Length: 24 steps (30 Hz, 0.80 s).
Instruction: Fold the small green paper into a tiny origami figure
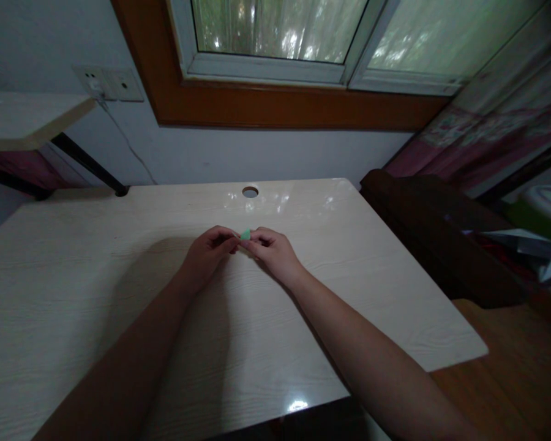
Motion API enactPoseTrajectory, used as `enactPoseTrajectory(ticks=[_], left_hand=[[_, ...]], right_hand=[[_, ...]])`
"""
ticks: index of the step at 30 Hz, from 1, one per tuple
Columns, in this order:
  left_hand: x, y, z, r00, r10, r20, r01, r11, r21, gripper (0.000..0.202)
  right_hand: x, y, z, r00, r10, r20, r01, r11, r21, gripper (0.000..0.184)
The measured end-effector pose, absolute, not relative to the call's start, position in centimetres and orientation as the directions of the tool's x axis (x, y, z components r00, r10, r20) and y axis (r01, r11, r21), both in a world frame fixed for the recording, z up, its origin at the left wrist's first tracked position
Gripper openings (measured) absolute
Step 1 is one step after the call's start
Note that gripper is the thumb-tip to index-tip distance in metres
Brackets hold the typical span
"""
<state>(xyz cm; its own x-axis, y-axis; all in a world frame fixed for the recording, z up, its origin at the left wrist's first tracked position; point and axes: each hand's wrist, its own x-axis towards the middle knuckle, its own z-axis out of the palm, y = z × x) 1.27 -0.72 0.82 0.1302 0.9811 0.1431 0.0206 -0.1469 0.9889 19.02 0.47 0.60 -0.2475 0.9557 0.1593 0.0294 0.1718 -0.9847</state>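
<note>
Both my hands meet over the middle of a pale wood-grain desk. Between their fingertips is a small light-green piece, which looks like folded paper, though it is too small to be sure. My right hand pinches it between thumb and forefinger. My left hand is closed from the other side, thumb against forefinger, with its tips touching the piece's left edge. Most of the piece is hidden by the fingers.
A round cable hole lies beyond my hands near the desk's back edge. On the left, a raised shelf stands on black legs. A white cable hangs from a wall socket. Dark wooden furniture stands right of the desk.
</note>
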Motion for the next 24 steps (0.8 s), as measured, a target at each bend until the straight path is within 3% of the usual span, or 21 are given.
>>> enactPoseTrajectory(ticks=[4, 13, 18, 24], left_hand=[[1.03, -0.70, 0.83, 0.097, 0.985, 0.142, 0.064, -0.148, 0.987, 0.018], [1.01, -0.27, 0.18, 0.087, 0.992, 0.090, -0.071, -0.084, 0.994, 0.019], [1.26, -0.67, 0.76, 0.132, 0.990, 0.055, 0.009, -0.057, 0.998, 0.028], [1.08, -0.68, 0.69, 0.158, 0.985, 0.071, 0.054, -0.081, 0.995, 0.023]], right_hand=[[18.97, 0.44, 0.63, -0.281, 0.950, 0.137, 0.007, 0.145, -0.989, 0.026], [19.17, 0.48, 0.35, -0.277, 0.948, 0.158, -0.003, 0.163, -0.987, 0.019], [19.15, 0.53, 0.09, -0.264, 0.949, 0.172, 0.033, 0.187, -0.982, 0.021], [19.10, 0.59, 0.06, -0.230, 0.968, 0.101, 0.033, 0.112, -0.993, 0.024]])
